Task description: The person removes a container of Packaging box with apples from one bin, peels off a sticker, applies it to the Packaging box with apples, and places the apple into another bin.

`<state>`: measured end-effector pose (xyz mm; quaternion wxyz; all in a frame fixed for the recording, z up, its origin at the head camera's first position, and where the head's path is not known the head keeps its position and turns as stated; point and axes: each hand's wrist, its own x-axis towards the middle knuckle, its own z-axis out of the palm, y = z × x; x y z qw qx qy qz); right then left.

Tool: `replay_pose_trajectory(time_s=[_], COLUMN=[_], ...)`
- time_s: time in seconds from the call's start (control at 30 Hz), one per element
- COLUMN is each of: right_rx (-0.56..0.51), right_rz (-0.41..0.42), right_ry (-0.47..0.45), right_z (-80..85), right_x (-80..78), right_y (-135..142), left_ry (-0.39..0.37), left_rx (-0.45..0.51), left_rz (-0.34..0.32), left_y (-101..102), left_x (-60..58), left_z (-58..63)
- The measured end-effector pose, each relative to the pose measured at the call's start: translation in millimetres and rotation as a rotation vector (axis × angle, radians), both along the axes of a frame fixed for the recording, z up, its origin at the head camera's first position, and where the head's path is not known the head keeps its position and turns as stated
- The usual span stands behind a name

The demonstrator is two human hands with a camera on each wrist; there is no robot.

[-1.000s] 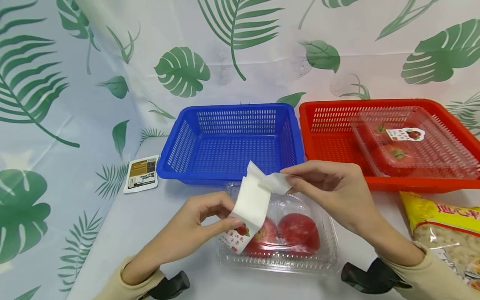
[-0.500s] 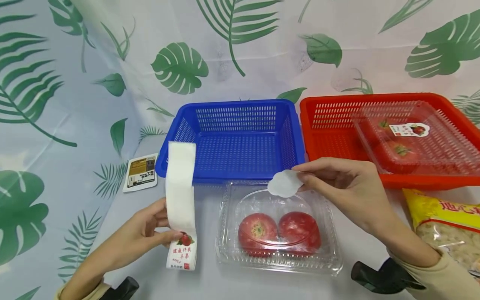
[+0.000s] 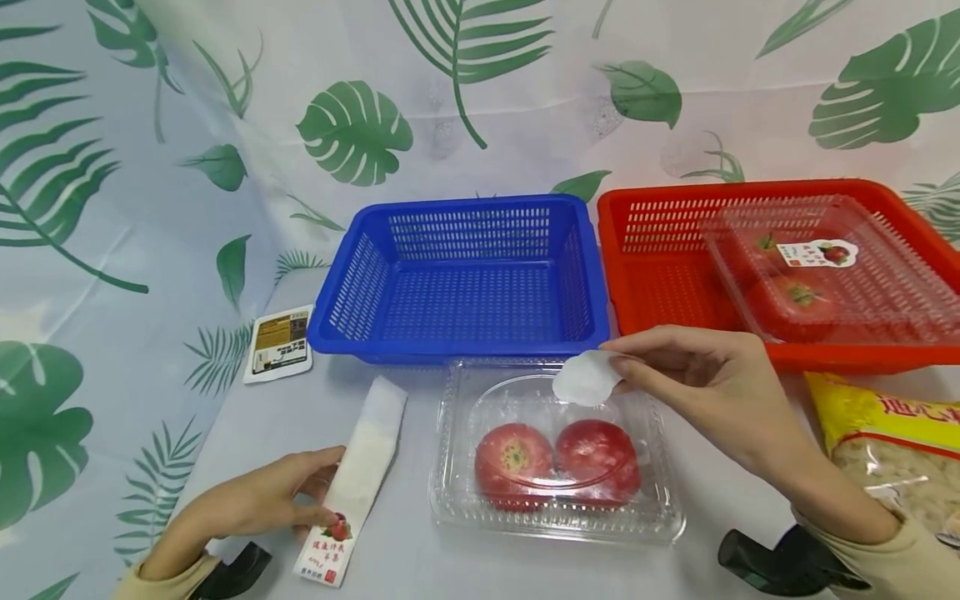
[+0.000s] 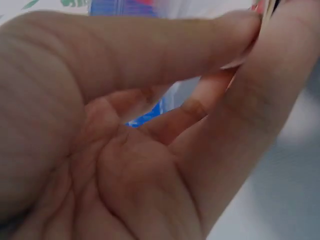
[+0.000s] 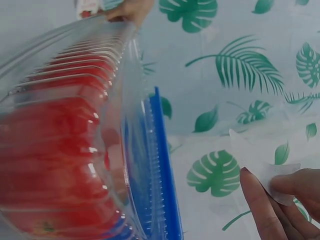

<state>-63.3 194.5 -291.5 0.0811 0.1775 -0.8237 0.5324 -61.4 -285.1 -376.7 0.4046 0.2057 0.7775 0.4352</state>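
Note:
My left hand [image 3: 262, 500] pinches a folded strip of labels [image 3: 370, 454] low over the table at the left. Its near end shows a printed apple and red writing. The left wrist view shows thumb and forefinger meeting on the strip's edge. Between thumb and fingers, my right hand [image 3: 712, 387] holds a loose white sticker [image 3: 585, 379], blank side toward the head camera. That sticker hangs above the far part of a closed clear plastic box [image 3: 444, 492]. Inside the box lie red apples [image 3: 597, 462], two of them plain from above; the right wrist view shows the box [image 5: 95, 90] close up.
Behind the box stands a blue basket [image 3: 465, 346]. To its right, a red basket [image 3: 675, 292] holds another labelled clear box [image 3: 817, 292] of red fruit. A yellow-topped bag [image 3: 885, 442] lies at right, a small flat packet [image 3: 279, 343] at left.
The sticker has come off the strip in my right hand and shifted slightly right. My left hand has carried the strip left, away from the box, and lowered it toward the table.

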Motion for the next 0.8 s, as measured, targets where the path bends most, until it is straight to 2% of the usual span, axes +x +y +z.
replay_pose_trajectory(time_s=[0.07,0.13,0.27,0.43,0.53,0.63,0.7,0.73,0.8], right_rx=[-0.005,-0.017,-0.061,-0.122,-0.126,-0.100,-0.094,-0.097,-0.102], right_rz=[0.010,0.026,0.075,0.125,0.134,0.126,0.130,0.135,0.150], right_ry=[-0.001,-0.002,-0.010,-0.021,-0.011,0.004,0.015,0.021,0.039], right_z=[-0.8,-1.2,-2.2,-4.2,-4.3,-4.1,-3.7,-3.0,-0.9], right_x=[0.3,0.2,0.0,0.0,-0.2,-0.1,-0.4,-0.5,-0.2], right_y=[0.2,0.0,-1.4,-4.3,-6.5,-9.6,-13.0,-15.3,-20.6], left_ry=[0.007,-0.028,0.010,0.195,0.382,0.576,0.675,0.705,0.695], left_rx=[-0.029,-0.055,-0.125,-0.270,-0.360,-0.338,-0.256,-0.199,-0.070], left_rz=[-0.007,0.042,0.102,0.117,0.169,0.261,0.312,0.331,0.343], left_y=[-0.3,2.7,8.1,17.5,27.1,44.8,61.3,70.8,90.5], left_x=[-3.0,-4.0,-4.9,-3.1,1.9,7.7,12.3,14.5,19.4], left_z=[0.1,5.2,11.6,17.9,26.0,40.9,54.0,61.2,76.6])
